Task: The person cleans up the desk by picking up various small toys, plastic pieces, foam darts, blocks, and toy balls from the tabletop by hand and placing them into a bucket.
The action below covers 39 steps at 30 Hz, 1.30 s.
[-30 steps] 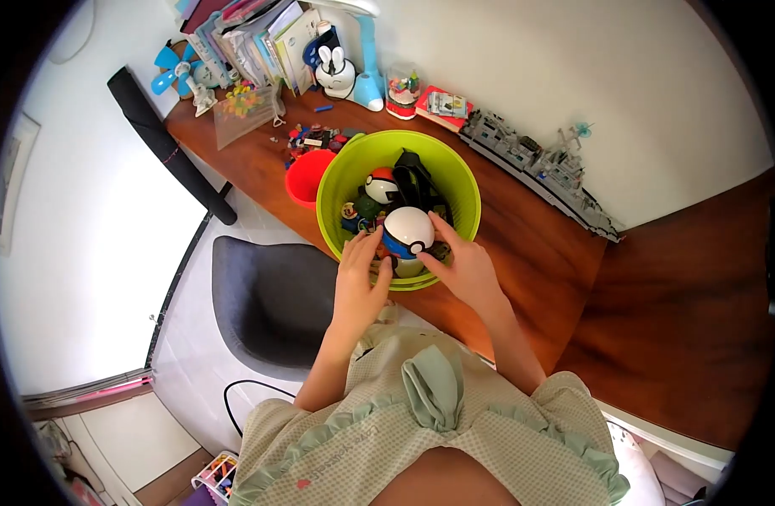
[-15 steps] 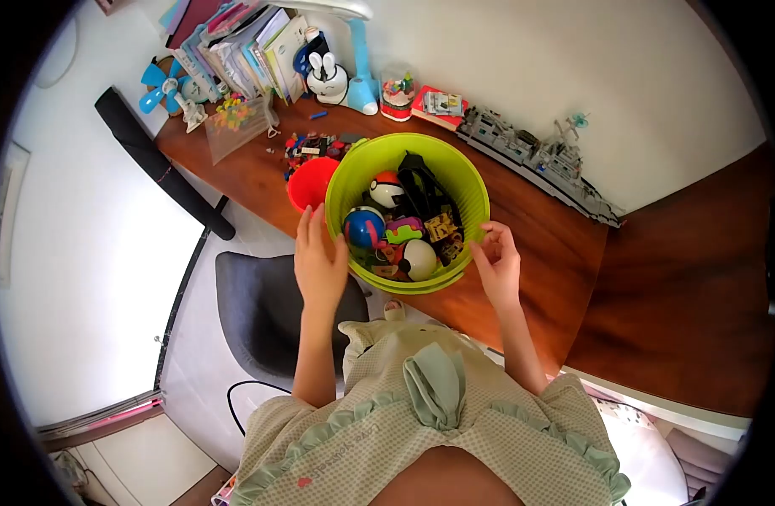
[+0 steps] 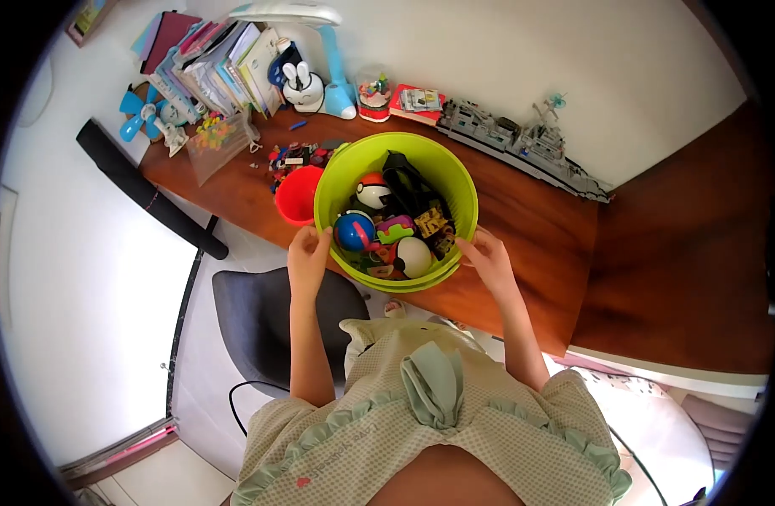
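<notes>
A lime-green bucket (image 3: pixel 460 173) stands near the front edge of the wooden desk. Inside it lie a blue ball (image 3: pixel 355 230), a red-and-white ball (image 3: pixel 373 191), a white ball (image 3: pixel 414 257), a purple-and-green toy (image 3: pixel 396 228), a gold block piece (image 3: pixel 430 222) and a black strap-like item (image 3: pixel 407 179). My left hand (image 3: pixel 308 260) pinches the bucket's left rim, thumb at the edge. On the opposite side my right hand (image 3: pixel 489 259) grips the right rim, its fingers partly hidden behind the wall. A small red bucket (image 3: pixel 296 196) sits just left of the green one.
Loose building bricks (image 3: pixel 296 158) lie behind the red bucket. Along the wall stand a grey brick-built ship (image 3: pixel 522 148), a snow globe (image 3: pixel 374 94), a blue desk lamp (image 3: pixel 336 76) and books (image 3: pixel 223 67). A dark chair (image 3: pixel 269 316) is below the desk edge, on the left.
My left hand has closed its spread fingers onto the bucket's rim. My right hand has closed in on the other side. The view has shifted slightly; the bucket's contents look the same.
</notes>
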{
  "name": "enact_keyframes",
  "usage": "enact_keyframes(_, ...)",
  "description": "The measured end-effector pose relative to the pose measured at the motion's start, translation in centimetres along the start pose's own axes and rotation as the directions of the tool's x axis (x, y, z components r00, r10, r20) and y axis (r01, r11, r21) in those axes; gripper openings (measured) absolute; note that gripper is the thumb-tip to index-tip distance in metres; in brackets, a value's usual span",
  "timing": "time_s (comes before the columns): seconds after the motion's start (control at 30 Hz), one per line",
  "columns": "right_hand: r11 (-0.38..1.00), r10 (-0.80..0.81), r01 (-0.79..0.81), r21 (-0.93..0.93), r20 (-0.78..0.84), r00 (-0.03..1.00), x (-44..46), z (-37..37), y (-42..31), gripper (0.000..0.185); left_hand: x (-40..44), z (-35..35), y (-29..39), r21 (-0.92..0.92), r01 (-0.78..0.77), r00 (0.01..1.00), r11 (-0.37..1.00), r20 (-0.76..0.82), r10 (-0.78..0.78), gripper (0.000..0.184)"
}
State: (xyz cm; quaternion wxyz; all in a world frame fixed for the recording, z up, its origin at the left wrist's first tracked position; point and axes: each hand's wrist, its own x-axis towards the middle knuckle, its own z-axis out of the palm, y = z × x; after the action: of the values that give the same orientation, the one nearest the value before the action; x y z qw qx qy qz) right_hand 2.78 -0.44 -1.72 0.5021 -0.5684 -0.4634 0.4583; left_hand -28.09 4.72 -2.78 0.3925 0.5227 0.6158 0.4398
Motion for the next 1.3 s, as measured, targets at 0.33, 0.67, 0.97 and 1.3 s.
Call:
enact_keyframes(0.33, 0.98, 0.104, -0.108, 0.166, 0.035, 0.994, -0.2, 0.1, 2.2, 0.012, 0.8, 0.4, -0.3, -0.16, -0.12, 0.988, 0.98, 0.073, 0.133, 0.015)
enact_keyframes(0.67, 0.945, 0.188, -0.123, 0.302, -0.195, 0.963, -4.4, -3.2, -1.4, 0.014, 0.5, 5.3, 2.9, -0.205, -0.143, 0.954, 0.968, 0.231, 0.19, 0.026)
enact_keyframes(0.97, 0.954, 0.183, -0.091, 0.285, -0.317, 0.93, -8.6, -9.6, -0.1, 0.011, -3.0, 11.9, 4.2, -0.258, -0.1, 0.926, 0.961, 0.328, 0.185, 0.025)
enact_keyframes(1.3, 0.937, 0.122, -0.014, 0.349, -0.288, 0.95, -13.5, -16.5, 3.3, 0.009, -9.0, 17.4, 6.0, -0.254, -0.144, 0.904, 0.956, 0.359, 0.231, 0.016)
